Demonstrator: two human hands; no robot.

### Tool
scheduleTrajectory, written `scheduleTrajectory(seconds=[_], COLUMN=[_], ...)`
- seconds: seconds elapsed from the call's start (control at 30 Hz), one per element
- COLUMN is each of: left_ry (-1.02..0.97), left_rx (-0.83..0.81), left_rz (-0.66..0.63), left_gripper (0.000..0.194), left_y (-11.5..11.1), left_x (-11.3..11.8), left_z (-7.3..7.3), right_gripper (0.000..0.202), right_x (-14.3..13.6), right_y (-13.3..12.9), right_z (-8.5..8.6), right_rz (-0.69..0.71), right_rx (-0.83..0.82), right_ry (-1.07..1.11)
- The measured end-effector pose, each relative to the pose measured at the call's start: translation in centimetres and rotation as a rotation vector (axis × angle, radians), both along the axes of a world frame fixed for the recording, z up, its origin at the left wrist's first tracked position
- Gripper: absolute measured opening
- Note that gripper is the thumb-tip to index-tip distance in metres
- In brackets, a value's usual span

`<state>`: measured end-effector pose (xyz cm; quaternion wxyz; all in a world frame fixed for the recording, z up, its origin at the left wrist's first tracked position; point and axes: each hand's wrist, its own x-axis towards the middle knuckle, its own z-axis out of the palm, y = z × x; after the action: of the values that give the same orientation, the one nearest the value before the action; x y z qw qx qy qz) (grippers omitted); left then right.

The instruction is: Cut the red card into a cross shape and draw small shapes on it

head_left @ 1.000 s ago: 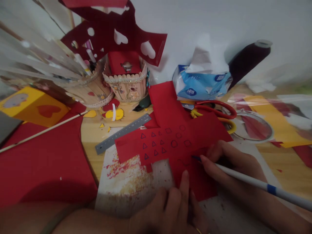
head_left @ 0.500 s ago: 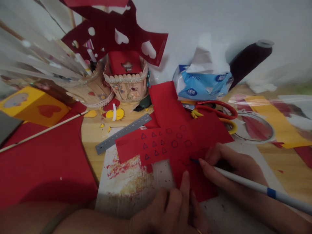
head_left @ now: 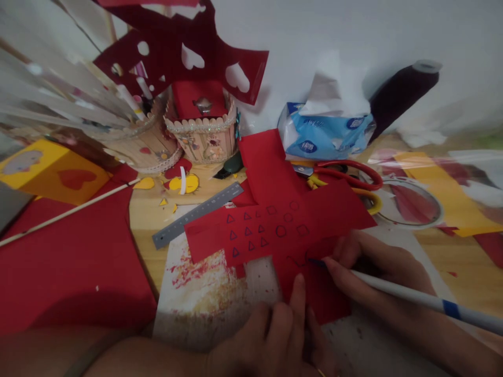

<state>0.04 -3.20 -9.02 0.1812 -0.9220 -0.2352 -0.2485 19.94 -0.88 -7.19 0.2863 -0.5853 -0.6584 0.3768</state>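
Note:
A red cross-shaped paper [head_left: 330, 209] lies at the centre, with several small triangles, squares and circles drawn in dark ink on its left arm and middle. On its lower flap is a curved line. My right hand [head_left: 373, 272] grips a white pen [head_left: 401, 296] with a blue band, its blue tip touching that flap near the curve. At the bottom centre, my left hand [head_left: 275, 335] rests with its index finger stretched onto the flap's lower left and the other fingers bent. It holds nothing that I can see.
Left of the paper lie a grey ruler [head_left: 196, 217] and large red sheets [head_left: 70, 262]. Behind stand a stick-covered basket [head_left: 206, 141], a yellow box [head_left: 55, 173] and a blue tissue pack [head_left: 326, 133]. Red-handled scissors [head_left: 353, 170] and a tape roll [head_left: 436, 201] are at the right.
The pen tip has moved slightly right and down, and the drawn curve on the lower flap now has a longer upward stroke. My left hand has stayed in place.

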Motion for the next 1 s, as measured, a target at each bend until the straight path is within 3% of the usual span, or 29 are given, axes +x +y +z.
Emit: scheduleTrajectory(seconds=[0.2, 0.4, 0.7, 0.87, 1.0], left_ry=[0.035, -0.094, 0.007, -0.024, -0.055], left_rx=[0.002, 0.051, -0.019, 0.014, 0.056], left_rz=[-0.011, 0.026, 0.001, 0.001, -0.004], left_gripper=[0.009, 0.016, 0.008, 0.009, 0.009], left_y=[-0.1, 0.0, -0.2, 0.0, 0.1], left_x=[-0.1, 0.4, 0.0, 0.2, 0.1], left_z=[-0.1, -1.0, -0.1, -0.5, -0.6], right_gripper=[0.029, 0.033, 0.030, 0.030, 0.028], right_x=[-0.3, -1.4, -1.4, -0.9, 0.0], right_y=[0.0, -0.4, -0.6, -0.3, 0.1], right_z=[-0.2, 0.2, 0.3, 0.3, -0.1], right_rz=[-0.018, -0.133, -0.122, -0.069, -0.014], right_rx=[0.021, -0.038, -0.035, -0.056, 0.024], right_ry=[-0.012, 0.053, 0.046, 0.052, -0.013])
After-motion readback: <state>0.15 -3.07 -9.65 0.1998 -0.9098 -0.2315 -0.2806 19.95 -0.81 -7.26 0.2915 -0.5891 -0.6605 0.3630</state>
